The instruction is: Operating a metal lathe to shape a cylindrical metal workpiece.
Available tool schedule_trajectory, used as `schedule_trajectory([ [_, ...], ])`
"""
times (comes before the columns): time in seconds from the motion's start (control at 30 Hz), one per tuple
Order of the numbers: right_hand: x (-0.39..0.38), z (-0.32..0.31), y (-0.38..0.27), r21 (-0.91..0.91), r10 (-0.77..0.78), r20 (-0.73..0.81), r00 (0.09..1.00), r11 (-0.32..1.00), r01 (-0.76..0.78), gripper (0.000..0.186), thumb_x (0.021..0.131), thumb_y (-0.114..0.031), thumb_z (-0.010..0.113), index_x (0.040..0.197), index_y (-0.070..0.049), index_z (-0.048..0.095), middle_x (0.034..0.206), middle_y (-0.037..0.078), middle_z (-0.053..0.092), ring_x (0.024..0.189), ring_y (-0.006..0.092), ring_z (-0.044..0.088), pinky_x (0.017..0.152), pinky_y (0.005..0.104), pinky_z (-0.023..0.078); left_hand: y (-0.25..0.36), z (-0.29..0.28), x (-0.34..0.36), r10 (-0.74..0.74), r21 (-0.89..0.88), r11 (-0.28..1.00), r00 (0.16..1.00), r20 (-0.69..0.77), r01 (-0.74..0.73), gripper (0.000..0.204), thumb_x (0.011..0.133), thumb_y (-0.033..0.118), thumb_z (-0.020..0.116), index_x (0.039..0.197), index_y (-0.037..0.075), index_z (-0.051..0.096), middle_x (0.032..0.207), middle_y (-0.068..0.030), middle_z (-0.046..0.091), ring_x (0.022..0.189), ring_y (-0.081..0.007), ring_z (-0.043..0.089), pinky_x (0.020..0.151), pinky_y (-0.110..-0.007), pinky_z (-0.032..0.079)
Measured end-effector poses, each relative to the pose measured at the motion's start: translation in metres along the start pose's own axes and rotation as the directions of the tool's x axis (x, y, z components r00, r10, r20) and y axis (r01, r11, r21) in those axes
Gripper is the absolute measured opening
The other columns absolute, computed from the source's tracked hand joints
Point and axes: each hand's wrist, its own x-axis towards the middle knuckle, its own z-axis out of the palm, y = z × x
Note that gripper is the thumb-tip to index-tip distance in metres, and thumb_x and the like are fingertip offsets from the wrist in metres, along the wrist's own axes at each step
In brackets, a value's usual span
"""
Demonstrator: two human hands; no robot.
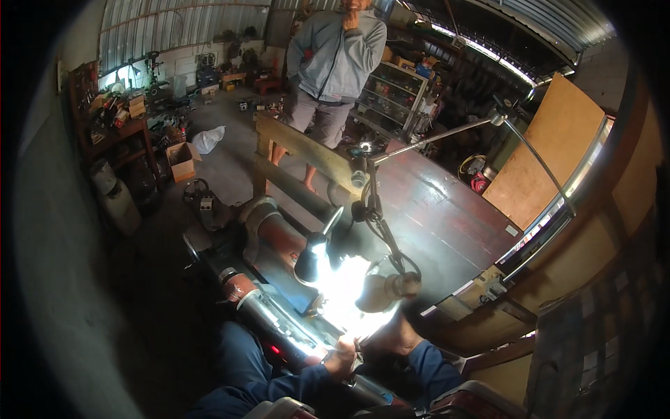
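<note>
My left hand (pixel 340 357) has its fingers curled at the front rail (pixel 300 325) of a long metal machine (pixel 272 234), gripping a small part I cannot make out. To its right, my right hand (pixel 401 335) reaches into a very bright glare below a rounded tan fitting (pixel 384 293), and its fingertips are hidden there. A black work lamp (pixel 310 264) shines over both hands, washing out the work area. Cables (pixel 373 216) hang from a jointed arm (pixel 436 140) above.
A co-worker (pixel 331 63) stands behind a wooden railing (pixel 300 143). A maroon panel (pixel 447 209) and leaning plywood board (pixel 544 146) are at right. A cardboard box (pixel 181 164), cluttered bench (pixel 115 129) and gas cylinder (pixel 115 199) stand left; a shelf cabinet (pixel 387 98) is at back.
</note>
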Motion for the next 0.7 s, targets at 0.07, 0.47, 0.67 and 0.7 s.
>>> schedule_trajectory([
  [0.07, 0.001, 0.033, 0.001, -0.156, -0.106, -0.05, 0.993, 0.983, 0.097, 0.07, 0.08, -0.055, 0.067, 0.127, -0.007, 0.05, 0.12, 0.01, 0.06, 0.112, 0.0226, 0.055, 0.098, 0.0444, 0.044, -0.022, 0.009, 0.006, -0.319, -0.627, 0.732, 0.947, 0.028, 0.265, 0.038, 0.072, -0.015, 0.043, 0.108, -0.004, 0.049, 0.097, -0.0126, 0.055, 0.09, -0.0215, 0.054, 0.081, -0.029, 0.045],
  [0.47, -0.001, 0.01, 0.007, -0.275, -0.221, -0.178, 0.959, 0.947, 0.167, 0.069, 0.084, -0.064, 0.055, 0.119, -0.004, 0.054, 0.111, 0.011, 0.061, 0.103, 0.0266, 0.059, 0.091, 0.0425, 0.046, -0.052, 0.033, 0.01, -0.219, -0.49, 0.861, 0.968, -0.121, 0.133, 0.017, 0.093, 0.01, 0.041, 0.093, 0.0, 0.054, 0.07, -0.0062, 0.052, 0.064, -0.0164, 0.052, 0.059, -0.03, 0.045],
  [0.67, 0.002, -0.012, 0.003, -0.518, -0.254, -0.238, 0.937, 0.849, 0.098, 0.073, 0.081, -0.067, 0.057, 0.121, -0.006, 0.053, 0.113, 0.011, 0.062, 0.103, 0.0236, 0.059, 0.091, 0.0397, 0.048, -0.052, 0.021, 0.01, -0.442, -0.847, 0.257, 0.836, 0.326, 0.466, 0.04, 0.099, 0.03, 0.028, 0.116, 0.005, 0.054, 0.105, -0.0052, 0.06, 0.096, -0.0157, 0.057, 0.079, -0.026, 0.048],
  [0.7, 0.002, -0.06, 0.001, -0.747, -0.381, -0.27, 0.885, 0.662, 0.057, 0.072, 0.083, -0.065, 0.055, 0.121, -0.004, 0.053, 0.115, 0.012, 0.061, 0.105, 0.0243, 0.059, 0.092, 0.0399, 0.047, -0.063, 0.03, 0.01, -0.409, -0.813, 0.394, 0.874, 0.262, 0.429, 0.037, 0.099, 0.029, 0.03, 0.115, 0.006, 0.054, 0.102, -0.0046, 0.06, 0.094, -0.0147, 0.057, 0.078, -0.026, 0.047],
])
